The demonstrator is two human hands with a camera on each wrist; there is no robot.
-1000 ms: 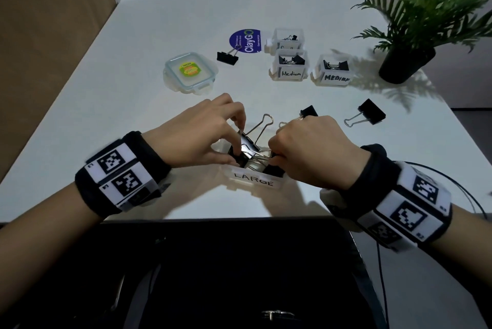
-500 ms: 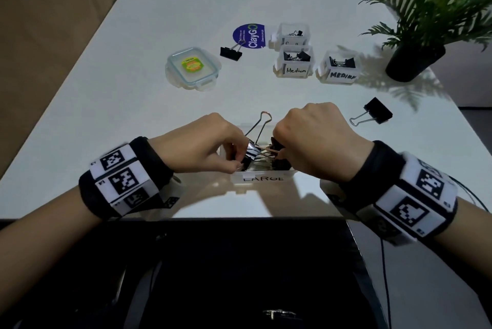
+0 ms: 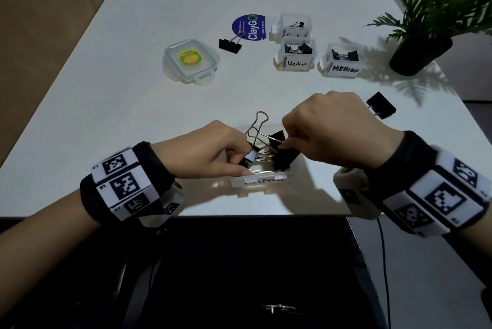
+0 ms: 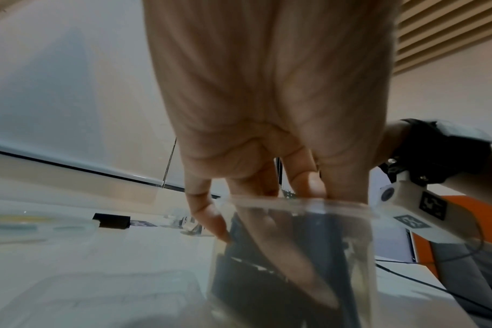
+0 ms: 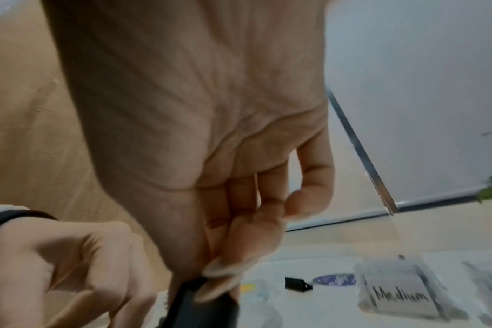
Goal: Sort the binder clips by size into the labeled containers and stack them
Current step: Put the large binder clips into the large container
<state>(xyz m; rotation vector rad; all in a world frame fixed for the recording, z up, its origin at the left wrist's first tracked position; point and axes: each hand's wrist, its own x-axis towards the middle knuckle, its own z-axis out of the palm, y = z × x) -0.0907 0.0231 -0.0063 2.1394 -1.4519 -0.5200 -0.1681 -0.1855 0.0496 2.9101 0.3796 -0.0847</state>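
The clear LARGE container stands near the table's front edge, holding several large black binder clips with their wire handles sticking up. My left hand reaches in from the left and pinches one clip. In the left wrist view its fingers go down inside the clear wall. My right hand pinches the top of another black clip from the right. In the right wrist view its fingertips sit on that clip.
Two Medium containers and a small one stand at the back right, each with clips. Loose clips lie by the blue sticker and right of my right hand. There is a lid at left and a potted plant at far right.
Both hands stay at the LARGE container. The right hand has moved a little farther back, hiding the small clip that lay behind it. The clips sit lower in the container.
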